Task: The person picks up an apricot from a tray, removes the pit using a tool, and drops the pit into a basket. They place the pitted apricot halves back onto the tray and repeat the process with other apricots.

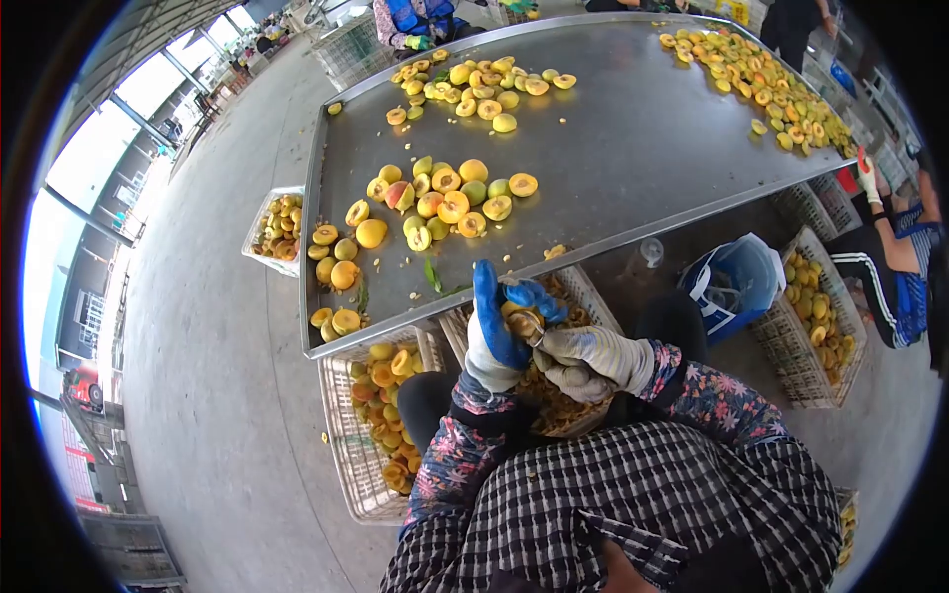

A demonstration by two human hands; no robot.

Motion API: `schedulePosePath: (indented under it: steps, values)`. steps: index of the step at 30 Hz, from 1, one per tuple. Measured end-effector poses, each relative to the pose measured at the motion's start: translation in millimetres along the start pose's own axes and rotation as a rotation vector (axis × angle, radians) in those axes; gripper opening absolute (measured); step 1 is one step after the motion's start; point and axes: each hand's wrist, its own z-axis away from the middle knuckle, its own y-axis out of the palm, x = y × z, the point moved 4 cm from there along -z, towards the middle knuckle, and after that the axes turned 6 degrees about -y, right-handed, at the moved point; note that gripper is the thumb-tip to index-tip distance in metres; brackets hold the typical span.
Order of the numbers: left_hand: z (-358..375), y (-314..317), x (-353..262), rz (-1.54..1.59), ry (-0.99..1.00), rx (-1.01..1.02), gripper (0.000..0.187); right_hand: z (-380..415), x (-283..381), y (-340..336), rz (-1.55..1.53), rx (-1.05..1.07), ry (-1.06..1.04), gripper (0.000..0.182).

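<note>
In front of my chest, over a crate, my left hand (pixel 496 331) wears a blue-and-white glove and is closed around a peach half (pixel 521 318), its thumb or a finger pointing up. My right hand (pixel 593 360), in a greyish-white glove, is pressed close beside it with the fingers curled. From that grip a small tool with a curved metal end (pixel 537 337) reaches to the peach half; its handle is hidden in the glove. Beneath both hands sits a crate (pixel 597 301) with peach pieces and scraps. Beyond them, cut peaches (pixel 453 206) lie on the metal table (pixel 593 168).
To the left stand a crate of peach halves (pixel 384 415) and a smaller basket (pixel 277 225). At right are a blue-and-white bucket (pixel 733 282) and another full crate (pixel 816 316). More peach halves (pixel 761 84) cover the table's far right. Other people work around the table.
</note>
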Motion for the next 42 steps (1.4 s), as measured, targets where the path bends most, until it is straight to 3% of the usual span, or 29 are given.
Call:
schedulePosePath:
  steps: [3,6,7,10,11,14,15,17,18,19,20,21,22,24,25,26,28,30,31,33,35,36,38,39,41,42]
  values:
    - [-0.9,-3.9,0.5,-0.258,0.119,0.005,0.059,-0.5,-8.4,-5.6,-0.179,0.047,0.038,0.041]
    - [-16.9,-21.8,1.2,-0.576,0.074,-0.067,0.058,1.3,-15.5,-11.8,-0.171,0.001,0.063,0.041]
    - [-9.3,-20.0,-2.9,-0.582,-0.037,-0.177,0.058,3.2,-16.2,-13.3,-0.144,0.033,0.062,0.042]
    - [-8.2,-49.9,-15.0,-0.595,-0.047,-0.288,0.058,18.8,-11.5,-13.1,0.012,-0.059,0.066,0.041]
    - [-1.8,-54.9,-27.3,-0.732,0.018,-0.300,0.055,12.4,-24.4,-44.0,0.110,0.021,0.122,0.039]
    - [13.5,-93.5,-66.2,-1.016,0.197,-0.444,0.048,2.2,-48.4,-84.0,1.534,-0.094,-0.291,0.036]
    - [22.5,-103.6,-93.5,-1.435,0.137,-0.562,0.044,4.7,-49.5,-83.0,1.628,-0.085,0.087,0.040]
    - [38.9,-104.1,-131.6,-1.782,0.089,-0.625,0.028,6.7,-48.3,-82.0,1.689,-0.031,0.220,0.045]
    - [30.2,-156.2,-140.2,-1.931,0.256,-0.529,0.041,7.2,-50.4,-83.4,1.717,-0.014,0.283,0.048]
    - [35.4,-134.5,-145.0,-2.047,0.159,-0.631,0.034,6.1,-54.5,-87.6,1.646,-0.022,0.313,0.041]
    - [26.7,-153.1,-145.6,-2.252,0.450,-0.303,0.029,5.4,-60.1,-96.3,1.578,-0.058,0.332,0.036]
    - [7.8,-173.6,-142.8,-2.413,0.503,-0.169,0.028,4.1,-67.0,-108.1,1.502,-0.044,0.188,0.034]
    - [-7.4,-150.4,-142.9,-1.944,0.326,-0.498,0.031,3.4,-72.6,-120.3,1.426,-0.018,0.050,0.032]
    - [-55.9,-126.6,-135.3,-1.876,0.528,-0.402,0.032,3.6,-78.3,-126.9,1.456,-0.048,-0.133,0.034]
    - [-83.0,-122.9,-131.0,-1.897,0.413,-0.338,0.037,-2.1,-60.9,-108.9,1.680,0.059,-0.030,0.038]
    - [-110.4,-116.8,-124.0,-1.859,0.380,-0.297,0.040,-8.6,-58.8,-107.1,1.623,0.033,0.150,0.029]
    - [-161.9,-122.2,-110.7,-1.872,0.245,-0.319,0.041,-23.9,-76.2,-122.8,1.764,0.201,0.059,0.027]
    - [-202.6,-126.2,-92.6,-2.012,0.440,-0.273,0.039,-20.6,-67.3,-116.7,1.654,0.178,0.059,0.027]
    - [-212.5,-119.8,-83.5,-2.051,0.278,-0.317,0.046,-21.4,-70.5,-119.5,1.619,0.172,0.035,0.029]
    - [-229.4,-122.7,-72.0,-2.111,0.224,-0.344,0.051,-34.0,-94.3,-146.5,1.637,0.209,-0.063,0.033]
    - [-232.2,-113.0,-66.8,-2.136,0.136,-0.383,0.059,-21.7,-77.2,-127.8,1.446,0.062,0.068,0.033]
    - [-239.4,-127.3,-63.9,-2.066,0.033,-0.306,0.060,-14.3,-66.7,-116.1,1.349,-0.018,0.121,0.032]
    - [-255.6,-160.2,-62.2,-1.911,-0.154,-0.161,0.062,-24.7,-83.5,-133.5,1.305,-0.027,-0.007,0.034]
    - [-241.0,-145.5,-62.6,-1.902,-0.192,-0.093,0.061,-24.4,-80.2,-133.4,1.392,0.009,-0.027,0.033]
    - [-231.0,-152.8,-76.7,-1.729,-0.103,-0.146,0.054,-19.5,-67.1,-121.0,1.513,0.009,-0.020,0.030]
    - [-207.6,-136.6,-79.8,-1.334,-0.153,-0.229,0.047,-14.6,-61.3,-113.2,1.459,-0.104,-0.038,0.024]
